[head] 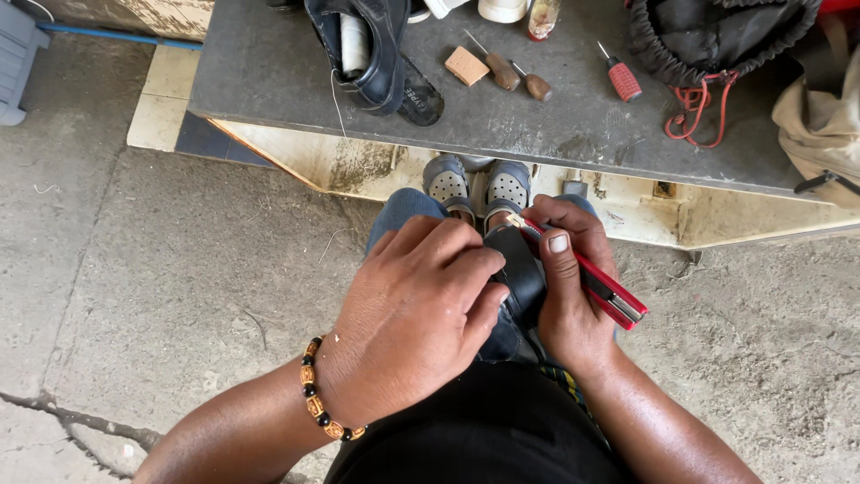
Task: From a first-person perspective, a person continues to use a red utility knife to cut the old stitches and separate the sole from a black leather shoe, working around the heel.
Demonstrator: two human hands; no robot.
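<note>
The left hand point(412, 314) lay curled over a black shoe point(520, 273) that rested on the person's lap, above the knees in blue jeans point(399, 211). Its fingers were pressed down on the shoe's upper side, holding it against the lap; the thumb was hidden beneath the hand. A beaded bracelet point(318, 403) circled that wrist.

The right hand point(569, 287) was closed around a red utility knife point(596, 278), thumb laid flat along its top. The knife's front end sat at the shoe's far edge, just beyond the left fingertips, while its rear end stuck out past the right side of the hand. So the shoe sat between the two hands, covered mostly by the left one and touched by the knife on its right.

Grey perforated clogs point(479, 184) showed on the feet under the near edge of a low dark bench top point(269, 72). On that top, near its far edge, lay another black shoe point(372, 54) with a loose insole beside it. Toward the middle lay a small tan block point(467, 65) and two wooden-handled awls point(515, 76); a red-handled screwdriver point(620, 79) lay further right. A black drawstring bag point(717, 36) filled the far right corner.
</note>
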